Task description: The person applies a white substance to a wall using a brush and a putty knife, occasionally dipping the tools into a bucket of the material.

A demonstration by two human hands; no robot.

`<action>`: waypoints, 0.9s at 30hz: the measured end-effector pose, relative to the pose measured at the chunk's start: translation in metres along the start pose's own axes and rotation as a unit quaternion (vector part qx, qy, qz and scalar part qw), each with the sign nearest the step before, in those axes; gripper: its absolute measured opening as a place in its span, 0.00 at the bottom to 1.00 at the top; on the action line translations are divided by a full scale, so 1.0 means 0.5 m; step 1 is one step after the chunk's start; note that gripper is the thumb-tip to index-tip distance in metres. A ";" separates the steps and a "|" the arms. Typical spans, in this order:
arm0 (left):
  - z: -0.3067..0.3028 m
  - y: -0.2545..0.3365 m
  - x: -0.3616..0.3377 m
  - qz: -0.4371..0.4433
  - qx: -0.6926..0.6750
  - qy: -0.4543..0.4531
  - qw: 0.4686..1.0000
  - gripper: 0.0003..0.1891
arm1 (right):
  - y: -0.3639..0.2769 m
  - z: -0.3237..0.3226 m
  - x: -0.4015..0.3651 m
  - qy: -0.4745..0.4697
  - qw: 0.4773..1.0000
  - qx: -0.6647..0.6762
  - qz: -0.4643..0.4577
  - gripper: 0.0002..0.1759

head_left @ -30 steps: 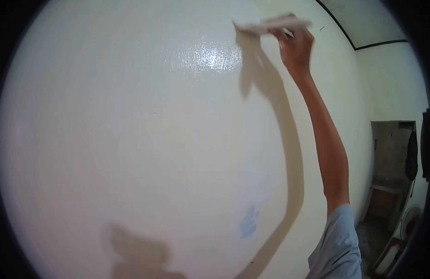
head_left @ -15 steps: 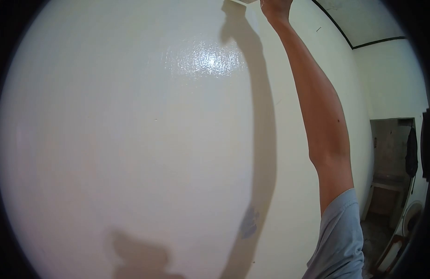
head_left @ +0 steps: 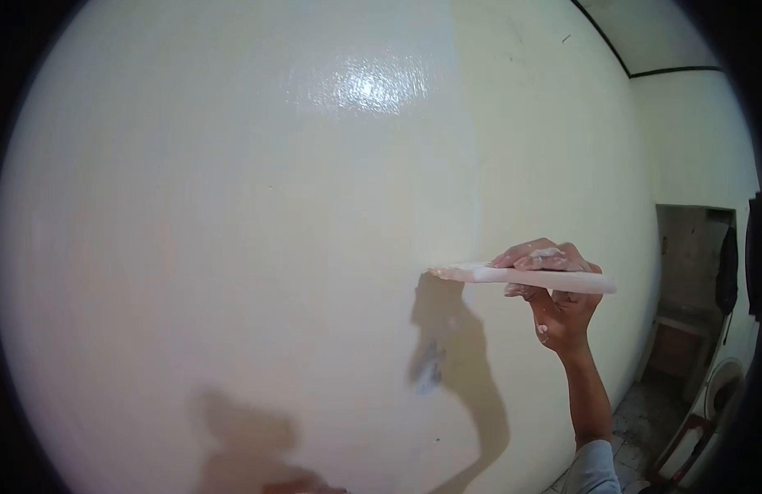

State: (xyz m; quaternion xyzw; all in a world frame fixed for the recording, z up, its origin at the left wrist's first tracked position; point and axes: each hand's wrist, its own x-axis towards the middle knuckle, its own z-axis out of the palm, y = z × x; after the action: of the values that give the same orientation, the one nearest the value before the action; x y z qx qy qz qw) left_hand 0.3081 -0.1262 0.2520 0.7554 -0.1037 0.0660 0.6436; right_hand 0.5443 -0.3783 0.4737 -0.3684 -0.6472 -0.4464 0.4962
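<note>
My right hand [head_left: 562, 276] is closed around the handle of a flat, pale paintbrush [head_left: 488, 273], held level. White paint smears cover the fingers. The brush's tip touches or nearly touches the pale wall [head_left: 233, 247], just above a small grey patch [head_left: 430, 368]. A wetter-looking coat with a glossy highlight lies on the wall's left part, and its edge runs down above the brush. At the bottom edge a sliver of my left hand [head_left: 305, 487] shows; its fingers cannot be made out.
Shadows of the arm and head fall on the wall. At the far right stand a doorway [head_left: 690, 272], dark hanging cloth [head_left: 727, 272] and a round fan [head_left: 723, 387] above the tiled floor. A dark trim line runs along the ceiling edge.
My right hand has come down from the top edge to mid-height with the brush, now fully visible. The arm's shadow has dropped too. The sliver of my left hand has appeared at the bottom.
</note>
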 end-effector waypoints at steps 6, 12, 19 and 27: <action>0.067 0.344 0.189 0.477 0.578 0.307 0.587 0.20 | -0.018 0.017 0.016 -0.093 0.992 -0.064 -0.058 0.13; 0.149 0.436 0.292 0.409 0.624 0.256 0.615 0.26 | -0.006 -0.007 0.040 -0.125 0.976 -0.095 -0.151 0.16; 0.166 0.472 0.415 0.460 0.585 0.248 0.620 0.11 | 0.052 -0.081 0.076 -0.074 0.977 -0.117 -0.162 0.17; 0.118 0.634 0.555 0.419 0.569 0.366 0.606 0.09 | 0.205 -0.261 0.022 0.085 0.981 -0.094 -0.147 0.03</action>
State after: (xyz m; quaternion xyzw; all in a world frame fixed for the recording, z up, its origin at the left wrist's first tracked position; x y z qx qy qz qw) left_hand 0.4988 -0.2516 0.6112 0.7562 -0.1062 0.6450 -0.0300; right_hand 0.6769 -0.4670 0.5204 -0.2743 -0.6050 -0.6030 0.4416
